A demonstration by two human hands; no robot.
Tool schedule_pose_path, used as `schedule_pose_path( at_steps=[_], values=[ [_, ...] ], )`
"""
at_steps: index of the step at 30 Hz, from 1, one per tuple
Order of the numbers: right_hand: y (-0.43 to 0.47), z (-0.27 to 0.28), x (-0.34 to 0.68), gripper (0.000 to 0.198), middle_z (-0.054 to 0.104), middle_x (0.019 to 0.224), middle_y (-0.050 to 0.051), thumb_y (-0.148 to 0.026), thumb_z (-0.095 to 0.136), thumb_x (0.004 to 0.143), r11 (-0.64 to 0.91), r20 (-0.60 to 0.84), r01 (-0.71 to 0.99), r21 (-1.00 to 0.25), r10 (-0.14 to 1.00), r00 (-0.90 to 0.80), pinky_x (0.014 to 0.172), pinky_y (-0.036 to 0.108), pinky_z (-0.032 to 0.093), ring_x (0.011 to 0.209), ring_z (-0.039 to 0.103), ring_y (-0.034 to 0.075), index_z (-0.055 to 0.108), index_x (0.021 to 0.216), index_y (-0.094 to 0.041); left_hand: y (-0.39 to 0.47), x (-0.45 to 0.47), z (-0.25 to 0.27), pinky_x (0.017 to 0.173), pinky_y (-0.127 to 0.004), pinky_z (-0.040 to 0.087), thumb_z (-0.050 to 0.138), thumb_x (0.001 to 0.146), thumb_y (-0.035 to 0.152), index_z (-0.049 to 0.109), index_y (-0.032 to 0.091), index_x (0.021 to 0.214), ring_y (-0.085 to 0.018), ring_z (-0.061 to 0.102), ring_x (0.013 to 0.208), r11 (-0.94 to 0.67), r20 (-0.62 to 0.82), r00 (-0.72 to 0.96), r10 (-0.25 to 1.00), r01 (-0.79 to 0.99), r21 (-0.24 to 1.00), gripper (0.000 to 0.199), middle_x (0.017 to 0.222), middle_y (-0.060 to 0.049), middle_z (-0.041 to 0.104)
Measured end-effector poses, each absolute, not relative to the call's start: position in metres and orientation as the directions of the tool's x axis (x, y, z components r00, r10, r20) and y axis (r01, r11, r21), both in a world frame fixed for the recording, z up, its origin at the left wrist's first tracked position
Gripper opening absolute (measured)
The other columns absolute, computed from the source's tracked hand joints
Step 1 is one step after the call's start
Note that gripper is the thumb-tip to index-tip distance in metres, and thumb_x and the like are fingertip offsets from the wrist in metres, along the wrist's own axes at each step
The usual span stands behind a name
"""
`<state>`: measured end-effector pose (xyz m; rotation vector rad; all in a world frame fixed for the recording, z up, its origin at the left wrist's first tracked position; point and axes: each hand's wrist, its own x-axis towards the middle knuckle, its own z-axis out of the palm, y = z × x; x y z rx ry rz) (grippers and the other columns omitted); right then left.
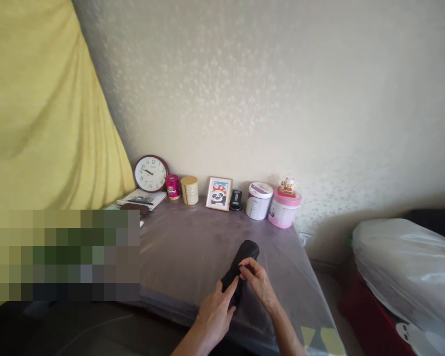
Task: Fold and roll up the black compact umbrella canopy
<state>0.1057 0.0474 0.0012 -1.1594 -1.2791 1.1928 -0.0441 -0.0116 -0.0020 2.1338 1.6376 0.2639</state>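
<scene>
A black bundle of cloth, long and narrow like a folded umbrella [246, 251], lies slantwise over the front part of the table, its rounded far end pointing away from me. My left hand [217, 309] is wrapped around its near part, thumb and fingers on either side. On the bundle's right side, my right hand [257, 283] is closed in a pinch at the cloth's edge. Whether a strap or a fold is between those fingertips is too small to tell. The near end of the umbrella is partly hidden by my left hand.
Along the wall stand a clock [151, 173], a pink can [173, 187], a yellow-lidded can [190, 191], a framed panda picture [219, 194], a black object [236, 200] and two tubs, one bearing a cat figurine [288, 186]. A plastic-wrapped bundle [408, 262] sits right of the table [181, 252].
</scene>
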Motion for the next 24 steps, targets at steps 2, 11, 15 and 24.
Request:
schedule_pose_path(
  at_steps=[2, 11, 15, 24],
  values=[
    [0.05, 0.002, 0.105, 0.028, 0.055, 0.067, -0.004, -0.046, 0.065, 0.065, 0.05, 0.047, 0.047, -0.998, 0.997, -0.057, 0.062, 0.024, 0.044, 0.061, 0.052, 0.012, 0.06, 0.073, -0.02, -0.012, -0.044, -0.003, 0.087, -0.036, 0.045, 0.047, 0.08, 0.018, 0.019, 0.038, 0.138, -0.024, 0.059, 0.099, -0.195, -0.117, 0.275, 0.954, 0.869, 0.455, 0.067, 0.133, -0.01, 0.041],
    [0.053, 0.001, 0.104, 0.015, 0.056, 0.061, -0.004, -0.035, 0.056, 0.072, 0.135, 0.12, 0.21, -0.968, 0.989, -0.087, 0.06, 0.025, 0.044, 0.059, 0.055, 0.013, 0.06, 0.074, -0.02, -0.011, -0.044, -0.006, 0.084, -0.035, 0.046, 0.045, 0.08, 0.018, 0.017, 0.037, 0.138, -0.024, 0.06, 0.096, -0.21, -0.097, 0.279, 0.955, 0.871, 0.444, 0.068, 0.131, -0.011, 0.043],
    [0.054, 0.004, 0.101, 0.01, 0.058, 0.063, -0.003, -0.029, 0.055, 0.07, 0.184, 0.172, 0.271, -0.945, 0.983, -0.067, 0.058, 0.025, 0.045, 0.058, 0.056, 0.014, 0.061, 0.072, -0.021, -0.011, -0.043, -0.008, 0.085, -0.034, 0.045, 0.045, 0.08, 0.018, 0.017, 0.036, 0.138, -0.022, 0.06, 0.096, -0.199, -0.106, 0.273, 0.956, 0.872, 0.447, 0.068, 0.131, -0.01, 0.043],
    [0.06, 0.004, 0.098, 0.01, 0.058, 0.066, -0.001, -0.021, 0.055, 0.066, 0.253, 0.259, 0.478, -0.841, 0.964, -0.056, 0.058, 0.025, 0.042, 0.058, 0.053, 0.013, 0.065, 0.067, -0.022, -0.013, -0.042, -0.005, 0.083, -0.034, 0.046, 0.044, 0.082, 0.018, 0.014, 0.032, 0.14, -0.023, 0.061, 0.096, -0.2, -0.118, 0.266, 0.957, 0.896, 0.397, 0.067, 0.132, -0.013, 0.042]
  ],
)
